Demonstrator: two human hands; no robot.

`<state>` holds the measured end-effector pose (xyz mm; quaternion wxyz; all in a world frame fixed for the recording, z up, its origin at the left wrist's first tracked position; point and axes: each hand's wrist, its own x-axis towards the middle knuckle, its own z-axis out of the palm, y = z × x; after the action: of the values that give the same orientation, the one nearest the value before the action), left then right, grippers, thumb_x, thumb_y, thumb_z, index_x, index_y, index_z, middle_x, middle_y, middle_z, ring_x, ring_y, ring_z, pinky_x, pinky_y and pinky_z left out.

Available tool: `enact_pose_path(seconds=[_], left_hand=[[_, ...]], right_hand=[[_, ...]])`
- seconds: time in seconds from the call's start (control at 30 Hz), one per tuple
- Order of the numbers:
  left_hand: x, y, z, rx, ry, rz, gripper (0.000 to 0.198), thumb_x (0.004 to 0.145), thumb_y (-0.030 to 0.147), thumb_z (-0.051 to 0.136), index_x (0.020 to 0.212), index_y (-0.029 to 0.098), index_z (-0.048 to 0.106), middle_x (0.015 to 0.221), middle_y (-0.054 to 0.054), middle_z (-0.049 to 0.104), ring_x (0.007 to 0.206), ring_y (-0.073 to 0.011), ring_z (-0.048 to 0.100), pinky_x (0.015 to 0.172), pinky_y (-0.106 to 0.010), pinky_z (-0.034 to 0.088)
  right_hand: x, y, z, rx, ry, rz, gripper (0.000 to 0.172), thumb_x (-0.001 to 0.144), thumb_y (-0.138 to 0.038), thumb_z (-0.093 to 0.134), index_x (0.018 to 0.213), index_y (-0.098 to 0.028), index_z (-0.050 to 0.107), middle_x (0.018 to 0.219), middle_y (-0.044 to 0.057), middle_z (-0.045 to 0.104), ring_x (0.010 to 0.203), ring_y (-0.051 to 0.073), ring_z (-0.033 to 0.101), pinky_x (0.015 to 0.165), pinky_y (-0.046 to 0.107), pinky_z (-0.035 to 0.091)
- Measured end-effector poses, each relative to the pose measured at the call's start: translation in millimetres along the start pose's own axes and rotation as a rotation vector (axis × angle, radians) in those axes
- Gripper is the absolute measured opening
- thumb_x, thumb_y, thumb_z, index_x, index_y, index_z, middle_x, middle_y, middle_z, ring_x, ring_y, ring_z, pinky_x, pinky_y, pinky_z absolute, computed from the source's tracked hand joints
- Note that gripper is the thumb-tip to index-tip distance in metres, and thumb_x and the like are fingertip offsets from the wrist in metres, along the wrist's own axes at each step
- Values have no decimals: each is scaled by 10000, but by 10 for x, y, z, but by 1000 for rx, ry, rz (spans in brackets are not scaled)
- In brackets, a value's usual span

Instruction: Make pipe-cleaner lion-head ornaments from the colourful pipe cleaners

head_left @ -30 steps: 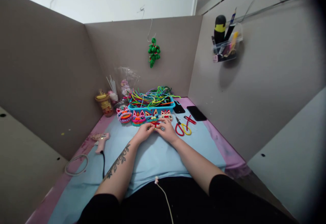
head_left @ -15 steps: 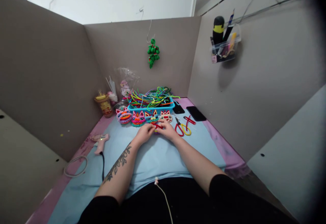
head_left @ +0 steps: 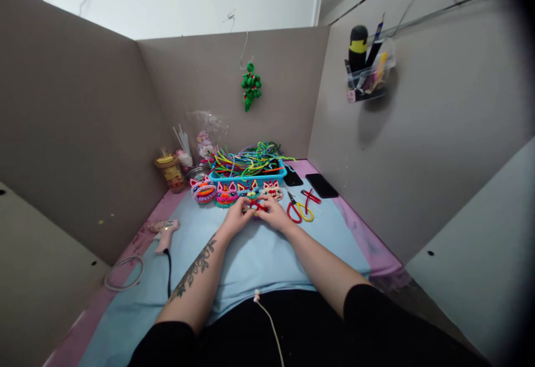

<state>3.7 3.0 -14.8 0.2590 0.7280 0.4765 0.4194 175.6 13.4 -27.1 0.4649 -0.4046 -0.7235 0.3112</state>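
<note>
A small red craft piece with some purple at its lower edge is between my two hands, low over the blue cloth. My left hand grips it from the left, thumb and fingers curled round its side. From the right, my right hand holds the same piece between thumb and fingers. Just behind my hands stand several colourful fuzzy animal heads: a lilac one, a pink one, a teal one and a cream one. My fingers hide part of the red piece.
A blue basket of fuzzy stems stands behind the heads. Scissors, red-handled cutters and a black phone lie right. On the left are a pink glue gun and a lidded cup. Panels surround the table.
My left hand has shifted slightly, its fingers now further up and round the red piece. More of the piece's red top shows between my hands.
</note>
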Motion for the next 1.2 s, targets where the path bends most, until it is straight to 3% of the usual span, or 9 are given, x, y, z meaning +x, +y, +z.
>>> enact_pose_path(seconds=[0.1, 0.23, 0.37, 0.47, 0.57, 0.7, 0.83, 1.03, 1.2], left_hand=[[21, -25, 8, -171, 74, -110, 453, 662, 359, 690, 1013, 165, 478, 636, 55, 512, 564, -101, 492, 564, -222, 379], [37, -37, 19, -365, 80, -228, 535, 615, 345, 738, 1022, 165, 442, 701, 39, 547, 529, -70, 481, 543, -209, 383], [42, -22, 34, -393, 145, -291, 569, 583, 329, 769, 1032, 160, 463, 843, -9, 565, 551, -52, 486, 530, -199, 392], [35, 4, 49, -458, 187, -366, 581, 626, 366, 745, 1094, 171, 461, 1060, -90, 550, 707, -93, 557, 558, -200, 427], [1, 58, 61, -640, 74, -450, 574, 700, 405, 691, 1173, 207, 432, 1216, -126, 490, 899, -161, 586, 624, -231, 481], [-49, 145, 76, -883, -132, -424, 642, 697, 328, 718, 1251, 255, 402, 1165, -103, 528, 905, -184, 608, 653, -280, 523], [-55, 190, 84, -997, -111, -386, 609, 696, 273, 720, 1239, 265, 445, 1103, -78, 555, 855, -167, 616, 669, -301, 545], [-46, 208, 73, -978, -80, -410, 531, 675, 232, 717, 1167, 248, 517, 1057, -58, 590, 808, -146, 625, 682, -303, 541], [-42, 213, 74, -922, -91, -397, 561, 673, 223, 708, 1192, 257, 498, 1117, -70, 583, 838, -162, 630, 652, -279, 529]], right_hand=[[-12, -38, -27, 26, -11, -23, 122, 707, -266, 629, 629, -182, 590, 1191, 71, 533, 1122, 220, 484, 995, 379, 315], [-38, -97, -53, 74, -85, -65, 142, 718, -304, 637, 652, -182, 607, 1213, 67, 511, 1138, 213, 483, 996, 363, 321], [-40, -92, -45, 121, -90, -51, 146, 716, -318, 645, 670, -181, 621, 1220, 69, 502, 1136, 215, 489, 1004, 363, 319], [-12, -28, -32, 169, -26, -10, 186, 724, -362, 639, 680, -181, 637, 1200, 70, 505, 1115, 218, 502, 1004, 367, 326], [20, 38, -25, 255, 31, 31, 220, 722, -403, 641, 747, -186, 669, 1179, 75, 506, 1111, 223, 505, 993, 369, 349], [26, 44, -11, 392, 56, 71, 244, 695, -420, 667, 770, -188, 671, 1209, 77, 487, 1092, 224, 518, 946, 358, 403], [-4, -9, 12, 406, 17, 70, 245, 682, -417, 680, 751, -182, 663, 1206, 77, 482, 1099, 224, 516, 957, 358, 395], [-21, 4, 25, 342, -17, 25, 250, 681, -436, 673, 725, -190, 658, 1208, 69, 498, 1153, 235, 474, 981, 368, 363], [41, 105, 15, 416, 70, 116, 323, 741, -503, 567, 727, -193, 654, 1174, 85, 562, 1085, 235, 524, 914, 375, 415]])
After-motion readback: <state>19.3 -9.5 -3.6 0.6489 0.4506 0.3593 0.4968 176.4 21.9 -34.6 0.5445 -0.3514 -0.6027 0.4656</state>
